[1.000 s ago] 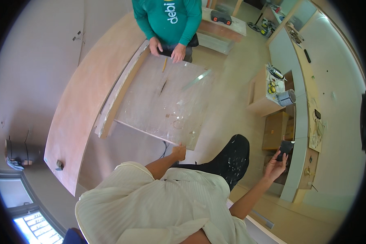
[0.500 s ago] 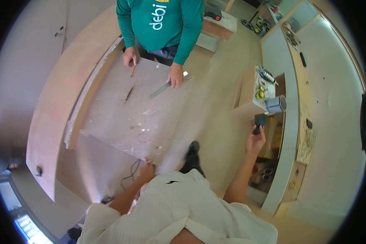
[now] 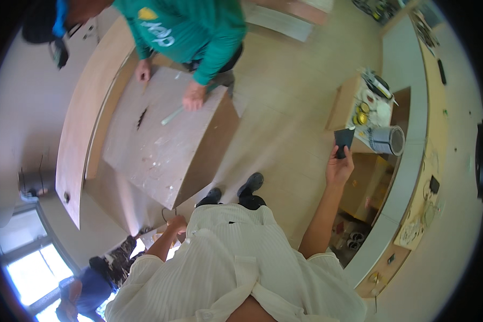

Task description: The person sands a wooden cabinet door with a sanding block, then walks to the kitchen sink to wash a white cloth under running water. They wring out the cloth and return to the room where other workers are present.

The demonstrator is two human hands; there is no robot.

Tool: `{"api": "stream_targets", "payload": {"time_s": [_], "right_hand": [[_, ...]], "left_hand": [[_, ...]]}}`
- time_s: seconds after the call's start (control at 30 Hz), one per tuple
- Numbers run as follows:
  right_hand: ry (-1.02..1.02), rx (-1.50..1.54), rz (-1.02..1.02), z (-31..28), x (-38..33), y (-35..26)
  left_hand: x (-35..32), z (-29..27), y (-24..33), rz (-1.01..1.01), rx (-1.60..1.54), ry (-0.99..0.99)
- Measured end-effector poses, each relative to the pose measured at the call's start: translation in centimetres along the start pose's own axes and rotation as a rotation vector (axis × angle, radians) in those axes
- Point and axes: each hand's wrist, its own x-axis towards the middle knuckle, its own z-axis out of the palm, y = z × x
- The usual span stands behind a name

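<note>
At about three o'clock in the head view, the right hand (image 3: 339, 169) is raised with its grip closed on a small dark flat tool (image 3: 344, 140), pinched at its lower end between thumb and fingers so that the wider end stands up above the knuckles. The tool is thus in the grip itself, held off the floor and clear of everything else. Just beyond it, at two to three o'clock, a grey tin (image 3: 387, 140) lies with its open mouth turned outward on a small cluttered surface (image 3: 344, 102), where yellow lids and other small items are also seen; tool and tin look near but apart.

At about seven o'clock the left hand (image 3: 177, 224) is lowered beside the near corner of a large pale board (image 3: 161, 142); whether its grip is closed or holds anything cannot be told, as the fingers are small and partly hidden by the shirt. The board lies tilted between the two people, with a long wooden panel (image 3: 78, 155) beside it at nine o'clock.

At twelve o'clock a co-worker in a green top is bent over the far end, one hand (image 3: 193, 99) pressed on the board next to a thin pale strip (image 3: 172, 116), the other hand (image 3: 143, 71) at the far edge.

As a judgement, the tool is best kept pinched firmly and low on its handle end and level while carried, so that it is not dropped, and the near corner of the board is best steadied.
</note>
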Motion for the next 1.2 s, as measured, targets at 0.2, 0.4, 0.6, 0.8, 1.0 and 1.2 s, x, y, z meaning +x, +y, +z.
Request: {"api": "stream_targets", "payload": {"time_s": [0.2,0.4,0.6,0.8,1.0,1.2], "right_hand": [[0.136,-0.053,-0.122,-2.8,0.1,-6.9],[0.271,-0.065,-0.277,-5.9,0.4,-12.7],[0.32,-0.059,-0.337,-6.7,4.6,-15.3],[0.385,-0.129,-0.35,-7.8,11.8,-20.4],[0.475,-0.305,-0.313,-10.6,23.3,-21.8],[0.702,-0.444,-0.209,-18.3,38.5,-19.0]], "left_hand": [[2.4,-6.6,7.3,0.167,-0.065,0.1],[5.6,-17.6,16.4,0.312,0.12,0.129],[9.3,-26.9,27.6,0.462,0.265,0.133],[11.8,-36.3,41.9,0.646,0.405,0.269],[6.8,-44.7,53.9,0.74,-0.208,0.169],[2.7,-44.0,52.9,0.648,-0.583,0.219]]}}
